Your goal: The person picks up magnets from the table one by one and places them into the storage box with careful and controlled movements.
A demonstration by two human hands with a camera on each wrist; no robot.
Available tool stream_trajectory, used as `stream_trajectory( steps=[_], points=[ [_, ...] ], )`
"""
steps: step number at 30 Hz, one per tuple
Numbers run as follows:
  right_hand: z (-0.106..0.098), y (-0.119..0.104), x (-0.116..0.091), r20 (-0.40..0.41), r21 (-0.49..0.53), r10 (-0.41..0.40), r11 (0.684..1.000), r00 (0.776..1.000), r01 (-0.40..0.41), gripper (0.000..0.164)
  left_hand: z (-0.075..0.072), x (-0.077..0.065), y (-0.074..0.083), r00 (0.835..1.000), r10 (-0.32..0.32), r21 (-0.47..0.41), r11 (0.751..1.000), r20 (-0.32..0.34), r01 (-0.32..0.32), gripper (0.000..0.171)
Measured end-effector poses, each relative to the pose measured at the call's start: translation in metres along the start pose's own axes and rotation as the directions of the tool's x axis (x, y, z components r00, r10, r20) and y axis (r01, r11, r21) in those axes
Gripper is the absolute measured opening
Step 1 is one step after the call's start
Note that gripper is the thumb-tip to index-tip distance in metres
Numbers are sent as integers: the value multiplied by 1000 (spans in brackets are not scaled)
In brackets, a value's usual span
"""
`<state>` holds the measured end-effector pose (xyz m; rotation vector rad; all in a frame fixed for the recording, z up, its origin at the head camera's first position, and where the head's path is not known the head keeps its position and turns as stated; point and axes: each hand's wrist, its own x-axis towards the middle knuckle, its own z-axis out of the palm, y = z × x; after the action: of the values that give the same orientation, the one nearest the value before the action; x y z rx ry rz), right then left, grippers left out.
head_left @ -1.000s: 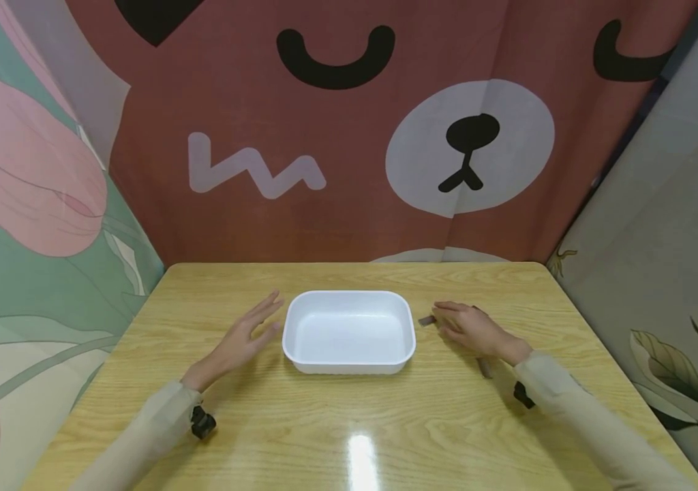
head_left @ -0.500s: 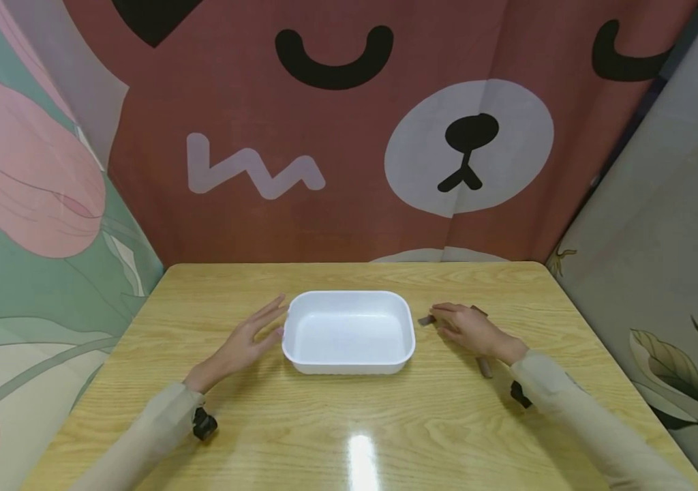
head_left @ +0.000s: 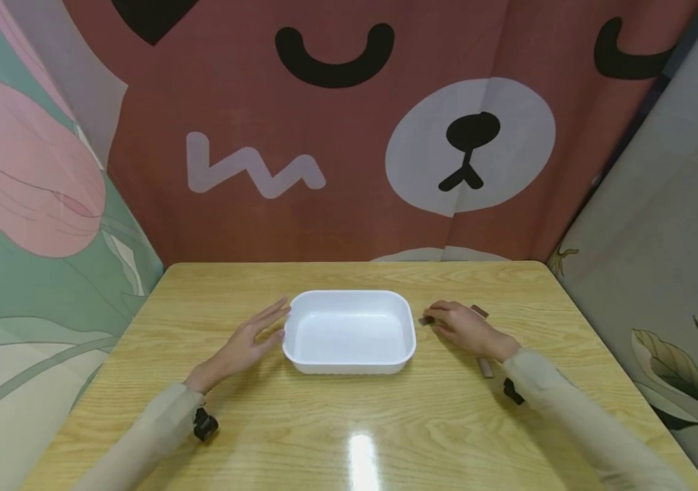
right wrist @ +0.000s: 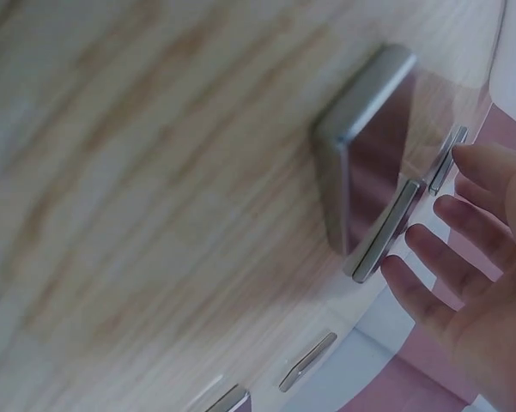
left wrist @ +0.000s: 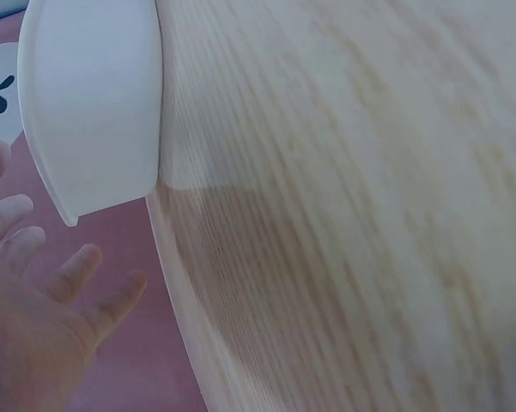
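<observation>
A white rectangular tray (head_left: 349, 369) stands in the middle of the table. My left hand (head_left: 241, 346) is at its left side with fingers spread, fingertips right at the rim in the head view. To the right of the tray, my right hand (head_left: 468, 330) hovers palm down over small flat shiny pieces with metallic edges. Its fingertips are beside the nearest piece (head_left: 426, 320). In the right wrist view the fingers are loosely bent, close to two thin pieces, one (right wrist: 391, 230) in front of the other (right wrist: 447, 160). A thicker block (right wrist: 371, 142) is nearer the camera.
One shiny piece (head_left: 484, 367) shows below the right wrist, another (head_left: 480, 311) behind the hand. Two more pieces, one of them thin (right wrist: 307, 362), lie along the lower edge of the right wrist view. Patterned curtains (head_left: 349, 225) hang around the wooden table (head_left: 300, 423).
My left hand has moved slightly right, up to the tray's rim. My right hand has shifted a little left toward the piece nearest the tray. The tray has stayed put.
</observation>
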<state>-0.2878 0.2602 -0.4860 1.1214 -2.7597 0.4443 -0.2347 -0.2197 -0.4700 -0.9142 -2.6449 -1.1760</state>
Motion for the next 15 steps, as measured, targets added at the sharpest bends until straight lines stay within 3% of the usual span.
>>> stream_trajectory(
  steps=[15],
  points=[
    [1, -3, 6, -8, -45, 0, 999, 1000, 0, 23, 1, 2, -3, 999, -20, -3, 1000, 45, 20, 52]
  ],
)
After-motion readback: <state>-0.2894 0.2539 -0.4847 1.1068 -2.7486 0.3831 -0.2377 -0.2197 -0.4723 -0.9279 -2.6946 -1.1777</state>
